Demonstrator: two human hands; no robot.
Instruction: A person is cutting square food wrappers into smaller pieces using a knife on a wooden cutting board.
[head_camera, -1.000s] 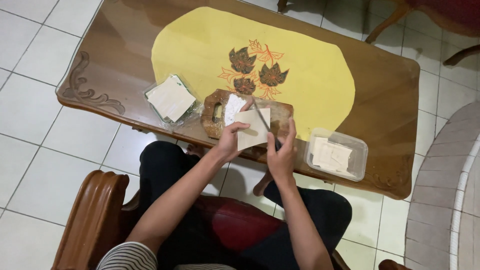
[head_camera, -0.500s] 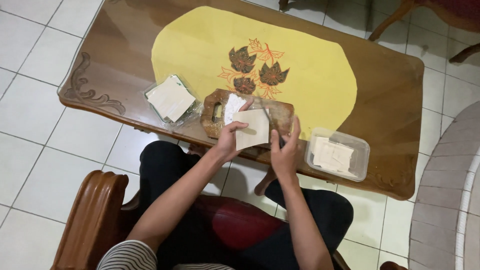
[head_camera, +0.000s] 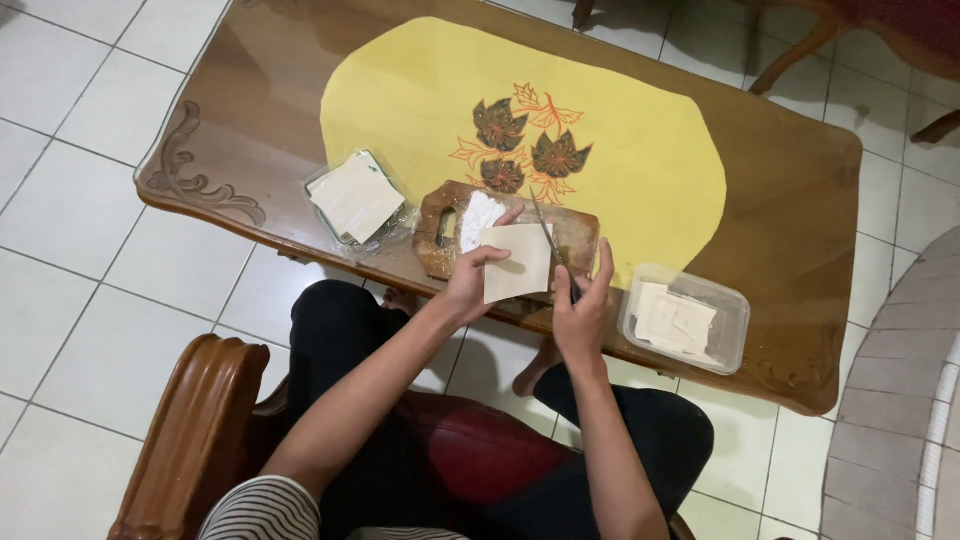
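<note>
A wooden cutting board (head_camera: 437, 225) lies at the near edge of the table, with a white floury patch (head_camera: 478, 213) on it. On the board lies a pale square dough sheet (head_camera: 517, 262), pinned at its left edge by my left hand (head_camera: 468, 285). My right hand (head_camera: 582, 310) grips a thin knife (head_camera: 545, 236) whose blade runs along the sheet's right side.
A clear container (head_camera: 357, 197) with a stack of dough sheets sits left of the board. Another clear tub (head_camera: 687, 319) with cut pieces sits to the right. A yellow mat with a leaf pattern (head_camera: 520, 140) covers the wooden table (head_camera: 250, 90). I sit in a wooden armchair (head_camera: 195, 430) on a tiled floor.
The knife blade has shifted a little along the sheet's right edge. Both hands stay at the board.
</note>
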